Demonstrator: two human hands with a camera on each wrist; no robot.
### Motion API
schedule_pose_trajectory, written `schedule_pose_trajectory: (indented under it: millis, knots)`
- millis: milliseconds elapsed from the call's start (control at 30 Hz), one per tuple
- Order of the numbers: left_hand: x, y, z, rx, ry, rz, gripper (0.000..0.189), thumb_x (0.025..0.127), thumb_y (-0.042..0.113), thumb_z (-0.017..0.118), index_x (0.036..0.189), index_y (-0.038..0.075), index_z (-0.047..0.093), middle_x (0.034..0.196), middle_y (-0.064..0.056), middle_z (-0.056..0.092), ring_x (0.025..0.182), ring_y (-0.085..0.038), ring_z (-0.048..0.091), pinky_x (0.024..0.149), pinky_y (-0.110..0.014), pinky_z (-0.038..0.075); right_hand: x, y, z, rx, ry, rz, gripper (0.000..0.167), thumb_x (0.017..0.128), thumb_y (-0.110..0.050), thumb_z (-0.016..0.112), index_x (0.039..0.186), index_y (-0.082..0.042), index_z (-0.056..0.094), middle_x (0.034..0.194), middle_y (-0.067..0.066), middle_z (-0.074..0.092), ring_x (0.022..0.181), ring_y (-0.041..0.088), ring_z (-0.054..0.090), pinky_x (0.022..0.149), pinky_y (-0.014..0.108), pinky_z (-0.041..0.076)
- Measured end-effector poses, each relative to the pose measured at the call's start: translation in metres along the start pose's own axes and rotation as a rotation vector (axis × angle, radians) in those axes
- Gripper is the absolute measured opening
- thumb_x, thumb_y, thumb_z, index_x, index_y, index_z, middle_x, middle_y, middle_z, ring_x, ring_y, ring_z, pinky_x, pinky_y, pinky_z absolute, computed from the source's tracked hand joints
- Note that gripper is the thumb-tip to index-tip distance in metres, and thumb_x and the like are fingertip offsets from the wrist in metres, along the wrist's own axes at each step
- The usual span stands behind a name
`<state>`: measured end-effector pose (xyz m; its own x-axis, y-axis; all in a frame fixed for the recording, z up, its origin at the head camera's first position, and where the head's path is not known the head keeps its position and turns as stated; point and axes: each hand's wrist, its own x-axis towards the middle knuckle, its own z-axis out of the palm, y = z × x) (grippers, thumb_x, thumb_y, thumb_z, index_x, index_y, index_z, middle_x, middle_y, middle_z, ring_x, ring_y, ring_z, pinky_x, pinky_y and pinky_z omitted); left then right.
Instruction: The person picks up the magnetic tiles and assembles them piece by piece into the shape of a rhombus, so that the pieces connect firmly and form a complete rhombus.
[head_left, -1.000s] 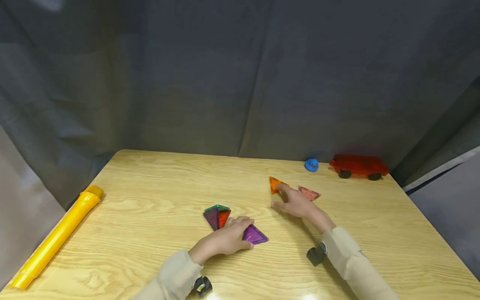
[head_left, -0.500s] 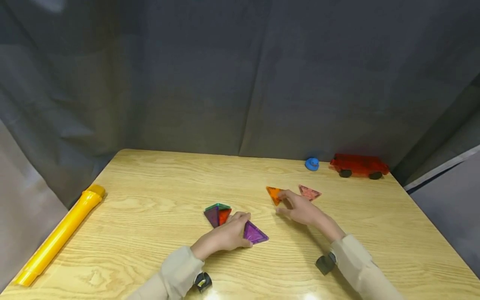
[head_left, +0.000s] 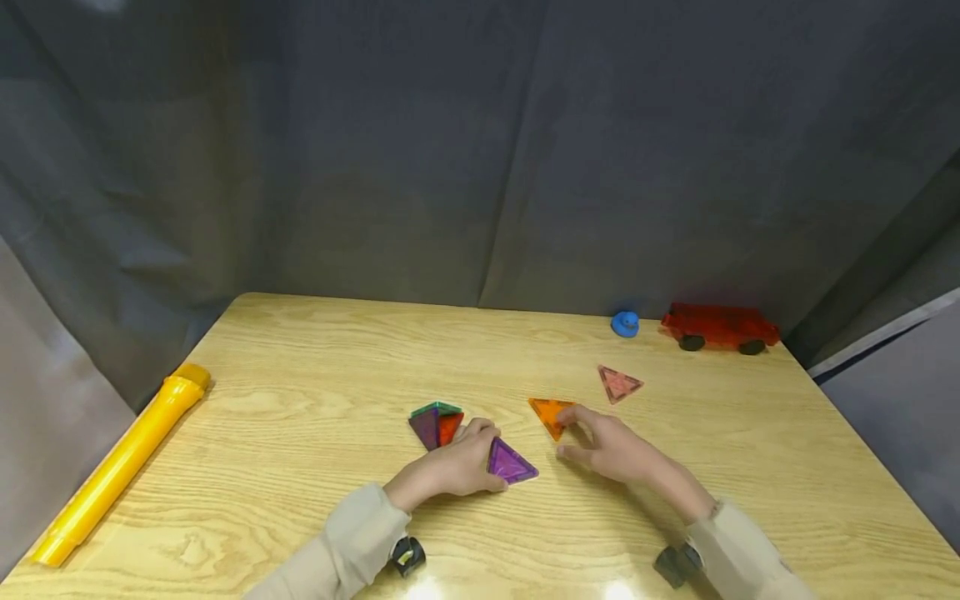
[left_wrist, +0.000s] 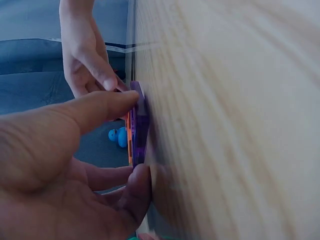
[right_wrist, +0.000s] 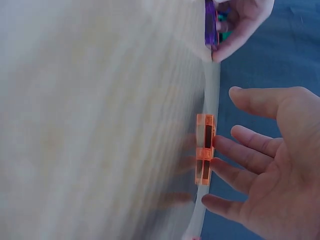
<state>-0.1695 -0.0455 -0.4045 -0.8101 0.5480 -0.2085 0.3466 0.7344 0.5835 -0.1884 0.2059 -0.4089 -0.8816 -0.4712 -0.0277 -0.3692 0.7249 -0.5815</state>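
My left hand (head_left: 450, 468) pinches a translucent purple triangular magnetic tile (head_left: 513, 463) at its edges. In the left wrist view the thumb is on one corner of that purple tile (left_wrist: 141, 120) and a fingertip on the opposite one. Beside the left fingers stands a small cluster of joined dark purple (head_left: 425, 427), red and green tiles, partly hidden by the hand. My right hand (head_left: 615, 446) touches an orange triangular tile (head_left: 546, 412) lying on the table. In the right wrist view its relaxed fingertips press on the orange tile (right_wrist: 204, 150), the thumb apart from it.
A pink triangular tile (head_left: 619, 385) lies farther back on the wooden table (head_left: 315, 375). Near the back edge sit a blue toy duck (head_left: 626, 324) and a red toy car body with black wheels (head_left: 722, 327). A yellow tube (head_left: 123, 462) lies along the left edge.
My right hand has slid the orange tile toward the front of the table, away from the pink tile. The left hand has barely moved, its fingers now closer about the purple tile.
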Motion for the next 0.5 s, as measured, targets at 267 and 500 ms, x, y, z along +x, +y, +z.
schedule_pose_trajectory:
  millis: [267, 500]
  knots:
    - [0.000, -0.004, 0.001, -0.067, 0.022, 0.027, 0.069, 0.083, 0.021, 0.073, 0.138, 0.000, 0.038, 0.139, -0.018, 0.036, 0.126, -0.031, 0.036, 0.105, -0.046, 0.035, -0.015, -0.012, -0.001, -0.031, -0.009, -0.060, 0.027, 0.091, -0.022, 0.065, 0.113, -0.007, 0.059, 0.114, 0.009, 0.064, 0.112, 0.032, 0.057, 0.091, 0.050, 0.046]
    - [-0.002, -0.005, 0.000, -0.145, 0.006, 0.060, 0.069, 0.082, 0.013, 0.073, 0.139, 0.002, 0.035, 0.124, -0.013, 0.047, 0.117, -0.028, 0.043, 0.101, -0.043, 0.038, -0.014, -0.008, -0.001, -0.002, 0.093, -0.048, 0.037, 0.087, -0.012, 0.069, 0.121, -0.002, 0.057, 0.119, 0.014, 0.061, 0.114, 0.037, 0.055, 0.093, 0.054, 0.044]
